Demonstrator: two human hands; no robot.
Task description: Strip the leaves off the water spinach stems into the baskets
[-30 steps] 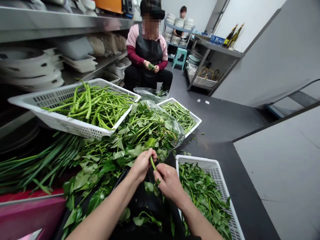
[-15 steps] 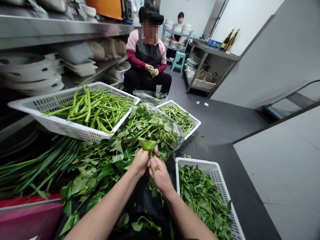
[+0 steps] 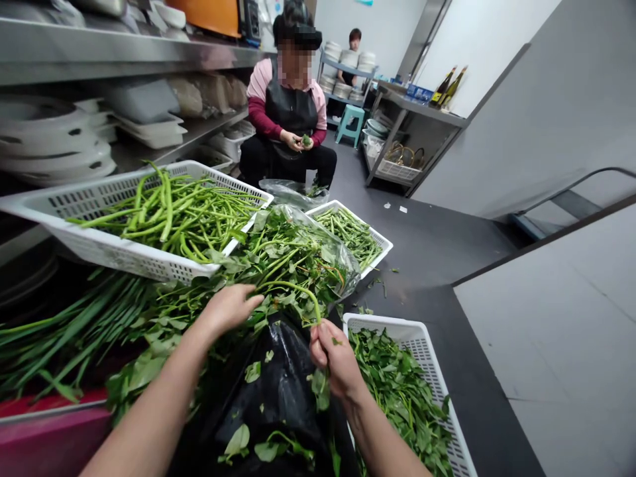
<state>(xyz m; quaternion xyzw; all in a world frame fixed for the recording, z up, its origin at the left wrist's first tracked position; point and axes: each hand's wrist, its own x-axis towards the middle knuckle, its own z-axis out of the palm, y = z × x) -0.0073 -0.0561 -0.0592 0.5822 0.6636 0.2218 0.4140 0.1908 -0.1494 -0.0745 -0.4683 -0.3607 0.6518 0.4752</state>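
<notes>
My right hand (image 3: 335,354) is closed on the end of a long green stem (image 3: 303,289), which arches up and left over the leaves. At the stem's other side is my left hand (image 3: 232,310), its thumb and fingers apart at the edge of the leafy greens (image 3: 293,255); whether it touches the stem is unclear. Below both hands a black plastic sheet (image 3: 258,397) carries loose leaves. To the right stands a white basket (image 3: 424,338) of picked leaves. A larger white basket (image 3: 124,255) at the upper left holds thick green stems.
Ahead sits a person (image 3: 293,99) holding greens. A smaller basket (image 3: 387,245) of cut stems stands before them. Long green stalks (image 3: 89,324) lie at left beneath a metal shelf (image 3: 124,63). Farther back are a teal stool (image 3: 350,122) and another person (image 3: 354,41).
My hands have moved apart, the left one leftward and opened, the right one slightly down and right. The leafy piece between them is gone from view; a long stem now shows at my right hand.
</notes>
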